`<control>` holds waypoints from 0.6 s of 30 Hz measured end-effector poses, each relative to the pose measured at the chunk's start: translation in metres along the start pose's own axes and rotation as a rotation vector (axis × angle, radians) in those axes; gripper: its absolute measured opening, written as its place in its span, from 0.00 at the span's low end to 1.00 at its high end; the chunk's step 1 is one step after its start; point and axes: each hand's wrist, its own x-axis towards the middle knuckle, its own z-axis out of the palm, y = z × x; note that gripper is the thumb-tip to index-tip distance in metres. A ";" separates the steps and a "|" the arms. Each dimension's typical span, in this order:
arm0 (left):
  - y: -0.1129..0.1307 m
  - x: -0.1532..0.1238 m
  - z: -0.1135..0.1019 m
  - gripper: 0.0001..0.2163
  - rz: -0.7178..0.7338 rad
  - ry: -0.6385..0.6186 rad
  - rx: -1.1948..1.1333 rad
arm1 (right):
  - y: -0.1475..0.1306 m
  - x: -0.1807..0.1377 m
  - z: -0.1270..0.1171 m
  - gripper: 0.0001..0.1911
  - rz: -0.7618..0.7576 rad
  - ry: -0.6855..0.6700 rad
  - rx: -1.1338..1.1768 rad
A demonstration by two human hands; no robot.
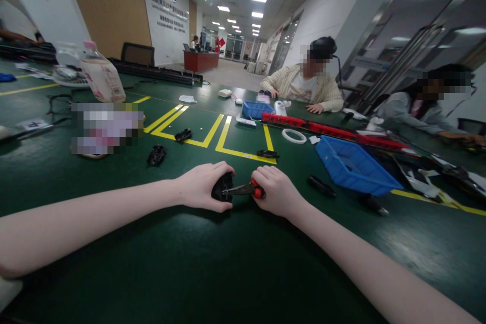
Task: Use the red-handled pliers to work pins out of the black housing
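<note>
The dark green counter fills the lower view, marked with yellow tape in angular outlines beyond the hands. Across it sits a person in a striped cardigan, both hands by the far edge; another person in a pale top leans over the right end. A long red strip runs along the counter in front of them. Nearer lies a tilted-looking blue plastic bin, and on the left stands a pink-capped bottle. A smaller blue bin is near the striped cardigan.

At the center, just above the counter, the left hand grips a black molded part between thumb and fingers. The right hand is closed around the red handles of needle-nose pliers, whose tips reach the part; whether they pinch it cannot be told.

A black cylinder lies between the right hand and the larger bin. Past the left hand are two black molded pieces, a flat black piece lies beyond the right hand, and a white ring farther right. Smallest is a tiny metal ring within the tape outline.
</note>
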 end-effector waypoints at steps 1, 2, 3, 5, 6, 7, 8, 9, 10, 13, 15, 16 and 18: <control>0.001 0.000 0.000 0.31 0.006 0.003 0.008 | 0.000 0.000 0.000 0.05 0.003 -0.008 0.002; 0.001 0.000 0.000 0.32 0.009 0.005 0.016 | 0.000 0.001 0.000 0.05 0.007 -0.016 0.005; 0.001 0.000 0.000 0.34 0.007 0.004 0.023 | 0.000 0.001 0.000 0.06 0.013 -0.024 0.008; 0.001 0.000 0.000 0.37 -0.005 0.000 0.029 | 0.000 0.001 0.000 0.05 0.024 -0.037 0.017; 0.000 0.001 0.001 0.38 -0.011 -0.002 0.027 | 0.000 0.001 0.000 0.05 0.030 -0.044 0.022; 0.000 0.001 0.001 0.39 -0.018 -0.001 0.023 | 0.000 0.001 0.000 0.05 0.035 -0.050 0.029; 0.000 0.001 0.001 0.39 -0.024 0.003 0.018 | 0.000 0.001 0.000 0.05 0.041 -0.056 0.036; -0.001 0.001 0.002 0.38 -0.030 0.009 0.013 | 0.000 0.002 0.000 0.06 0.046 -0.062 0.043; -0.001 0.001 0.002 0.37 -0.037 0.016 0.010 | 0.001 0.002 0.000 0.06 0.052 -0.069 0.051; 0.000 0.001 0.002 0.33 -0.045 0.035 0.020 | 0.001 0.002 -0.001 0.06 0.065 -0.090 0.070; 0.001 0.001 0.002 0.32 -0.035 0.044 0.044 | 0.001 0.003 -0.002 0.07 0.068 -0.106 0.081; 0.001 0.001 0.002 0.32 -0.027 0.048 0.056 | 0.000 0.003 -0.002 0.07 0.069 -0.114 0.087; 0.001 0.001 0.002 0.32 -0.017 0.056 0.077 | 0.000 0.004 -0.004 0.07 0.071 -0.128 0.096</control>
